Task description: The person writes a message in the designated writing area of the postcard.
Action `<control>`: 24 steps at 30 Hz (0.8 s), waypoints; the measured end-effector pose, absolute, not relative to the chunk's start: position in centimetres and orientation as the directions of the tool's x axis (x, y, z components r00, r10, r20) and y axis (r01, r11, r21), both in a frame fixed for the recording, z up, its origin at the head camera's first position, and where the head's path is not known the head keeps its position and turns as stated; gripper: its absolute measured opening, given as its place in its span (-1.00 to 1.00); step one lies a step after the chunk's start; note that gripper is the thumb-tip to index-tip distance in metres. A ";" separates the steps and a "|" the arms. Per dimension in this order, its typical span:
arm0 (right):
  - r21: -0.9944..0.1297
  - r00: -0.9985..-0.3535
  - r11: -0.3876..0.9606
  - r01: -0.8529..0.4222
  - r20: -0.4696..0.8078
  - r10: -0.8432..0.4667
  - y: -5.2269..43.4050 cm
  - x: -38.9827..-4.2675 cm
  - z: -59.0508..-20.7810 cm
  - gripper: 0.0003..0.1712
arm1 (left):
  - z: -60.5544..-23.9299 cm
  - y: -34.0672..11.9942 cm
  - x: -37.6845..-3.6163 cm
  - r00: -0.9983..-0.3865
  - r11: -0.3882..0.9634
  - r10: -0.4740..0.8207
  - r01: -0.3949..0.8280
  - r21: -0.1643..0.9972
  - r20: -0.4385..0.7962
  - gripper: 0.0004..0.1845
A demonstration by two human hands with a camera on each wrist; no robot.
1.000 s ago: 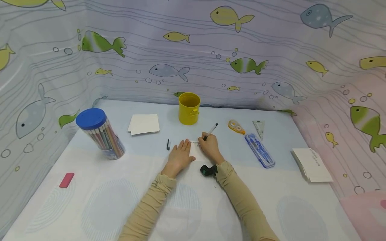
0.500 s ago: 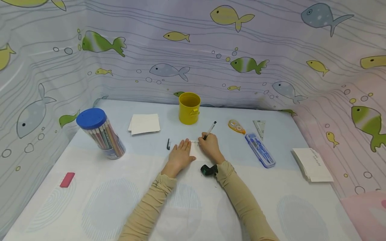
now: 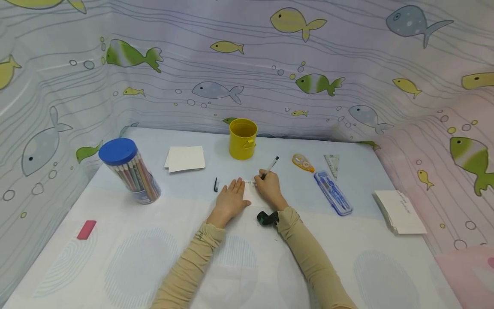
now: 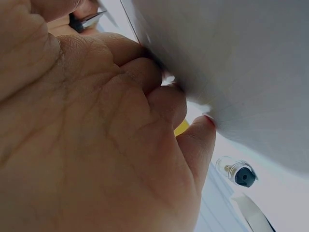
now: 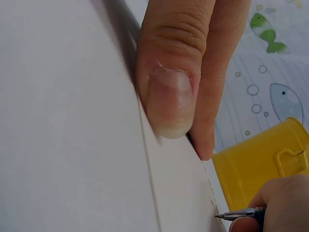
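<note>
My left hand (image 3: 230, 201) lies palm down on a small white card (image 3: 252, 199), fingers straight and thumb out to the right. Its fingertips touch the surface in the left wrist view. My right hand (image 3: 269, 187) pinches a pen (image 3: 272, 165) with a clear barrel and a dark grip. In the right wrist view the metal pen tip (image 5: 234, 214) is at a row of small handwriting along the card's far edge. A black pen cap (image 3: 215, 185) lies just left of my left fingertips.
A yellow pail (image 3: 242, 143) stands behind the hands. White cards (image 3: 186, 159) lie left, and a stack of written cards (image 3: 401, 212) right. Also around are a pencil jar (image 3: 131, 171), pink eraser (image 3: 86, 230), correction tape (image 3: 302, 162), set square (image 3: 332, 164) and blue case (image 3: 332, 192).
The pen's top end swings slightly left and then back right as my right hand makes small motions. My left hand stays in place on the card.
</note>
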State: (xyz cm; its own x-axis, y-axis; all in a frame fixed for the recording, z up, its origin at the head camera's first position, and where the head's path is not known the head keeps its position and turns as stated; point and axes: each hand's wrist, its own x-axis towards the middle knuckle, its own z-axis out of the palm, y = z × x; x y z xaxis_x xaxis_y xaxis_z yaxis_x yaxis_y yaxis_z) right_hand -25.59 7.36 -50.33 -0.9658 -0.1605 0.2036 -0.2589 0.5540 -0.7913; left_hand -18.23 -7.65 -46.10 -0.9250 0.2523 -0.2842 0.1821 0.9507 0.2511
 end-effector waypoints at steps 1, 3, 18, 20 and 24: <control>-0.792 -0.966 0.554 -0.258 0.202 -0.161 7.4 -25.6 -50.3 -0.54 | -46.1 -7.6 -18.2 -0.925 0.950 0.253 0.183 0.254 -0.283 -0.19; -0.793 -0.966 0.551 -0.259 0.203 -0.163 7.4 -25.6 -50.3 -0.54 | -46.1 -7.6 -18.2 -0.926 0.950 0.253 0.183 0.252 -0.282 -0.19; -0.787 -0.957 0.546 -0.288 0.250 -0.146 7.4 -25.8 -50.6 -0.54 | -46.1 -7.6 -18.2 -0.927 0.949 0.248 0.173 0.264 -0.282 -0.20; -0.787 -0.959 0.548 -0.283 0.242 -0.147 7.4 -25.7 -50.6 -0.54 | -46.1 -7.6 -18.2 -0.928 0.951 0.244 0.171 0.258 -0.283 -0.20; -0.796 -0.963 0.542 -0.268 0.231 -0.136 7.5 -25.6 -50.4 -0.55 | -46.2 -7.3 -18.2 -0.927 0.955 0.239 0.169 0.245 -0.289 -0.20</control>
State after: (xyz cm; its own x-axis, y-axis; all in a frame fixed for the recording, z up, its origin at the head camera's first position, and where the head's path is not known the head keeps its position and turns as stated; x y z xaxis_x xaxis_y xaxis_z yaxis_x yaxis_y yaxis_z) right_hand -25.55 7.54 -50.45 -0.9632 -0.1364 0.2315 -0.2682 0.5421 -0.7963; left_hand -18.19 -7.33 -46.17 -0.9271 0.2386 -0.2891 0.1693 0.9546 0.2449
